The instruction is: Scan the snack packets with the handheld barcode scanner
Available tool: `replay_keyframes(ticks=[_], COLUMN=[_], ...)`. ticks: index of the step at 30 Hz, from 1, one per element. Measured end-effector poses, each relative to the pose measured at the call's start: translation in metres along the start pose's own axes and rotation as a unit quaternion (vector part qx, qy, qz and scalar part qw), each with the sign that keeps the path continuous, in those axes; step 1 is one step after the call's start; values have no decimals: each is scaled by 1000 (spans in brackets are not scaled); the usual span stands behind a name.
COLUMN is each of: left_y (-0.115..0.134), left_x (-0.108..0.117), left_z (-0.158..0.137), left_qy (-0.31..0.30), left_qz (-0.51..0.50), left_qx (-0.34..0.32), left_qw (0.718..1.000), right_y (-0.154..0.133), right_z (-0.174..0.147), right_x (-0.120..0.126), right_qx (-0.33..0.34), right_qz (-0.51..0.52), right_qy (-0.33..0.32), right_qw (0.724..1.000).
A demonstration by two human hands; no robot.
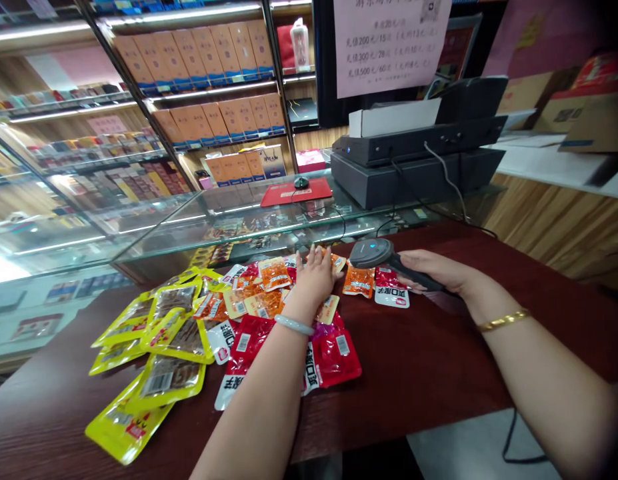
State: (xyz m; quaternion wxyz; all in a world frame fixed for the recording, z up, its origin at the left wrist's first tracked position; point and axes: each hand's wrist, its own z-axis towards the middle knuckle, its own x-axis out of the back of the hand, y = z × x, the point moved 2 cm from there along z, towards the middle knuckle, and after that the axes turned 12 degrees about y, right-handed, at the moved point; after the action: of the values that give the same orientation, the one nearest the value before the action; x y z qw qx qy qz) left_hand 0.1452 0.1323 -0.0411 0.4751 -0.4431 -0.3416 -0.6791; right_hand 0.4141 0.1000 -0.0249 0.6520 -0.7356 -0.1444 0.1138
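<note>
My right hand (436,268) is closed round the handle of a black barcode scanner (373,253), whose head with a small blue light points left over the table. Just under the scanner lie an orange snack packet (359,280) and a red and white packet (391,293). My left hand (316,273) reaches forward with its fingers spread, resting on the pile of small orange packets (275,275). Larger red packets (339,350) lie on both sides of my left forearm. To the left is a heap of yellow-edged clear packets (173,333) with brown contents.
The packets lie on a dark red-brown table (413,373). Behind it is a glass display counter (239,220) with a computer mouse (301,183) on a red mat (279,193). A black cash register unit (413,177) with hanging cables stands back right. Stocked shelves (199,100) line the wall.
</note>
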Motion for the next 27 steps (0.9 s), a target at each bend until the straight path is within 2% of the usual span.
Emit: replay_keyframes(ticks=[3, 7, 9, 10, 12, 13, 18, 24, 27], left_y=[5, 11, 7, 5, 0, -1, 2, -5, -9], left_x=[-3, 12, 16, 17, 14, 10, -5, 1, -2], left_z=[-4, 0, 3, 4, 5, 5, 2, 3, 1], left_qy=[-63, -77, -61, -33, 34, 48, -43, 15, 22], left_qz=[6, 29, 34, 32, 21, 14, -12, 36, 46], left_qx=[-9, 5, 47, 62, 58, 42, -9, 38, 48], left_qw=[998, 997, 996, 997, 998, 998, 999, 999, 998], right_y=[0, -1, -1, -1, -1, -1, -1, -4, -4], right_z=[0, -1, -1, -1, -1, -1, -1, -3, -3], right_x=[0, 0, 0, 0, -1, -1, -1, -2, -2], right_qx=[-1, 6, 10, 11, 9, 7, -1, -15, -13], right_qz=[-3, -6, -7, -7, -5, -4, -5, -1, -7], right_qy=[3, -2, -5, -6, -4, -4, 0, 12, 16], right_qw=[1000, 1000, 1000, 1000, 1000, 1000, 1000, 1000, 1000])
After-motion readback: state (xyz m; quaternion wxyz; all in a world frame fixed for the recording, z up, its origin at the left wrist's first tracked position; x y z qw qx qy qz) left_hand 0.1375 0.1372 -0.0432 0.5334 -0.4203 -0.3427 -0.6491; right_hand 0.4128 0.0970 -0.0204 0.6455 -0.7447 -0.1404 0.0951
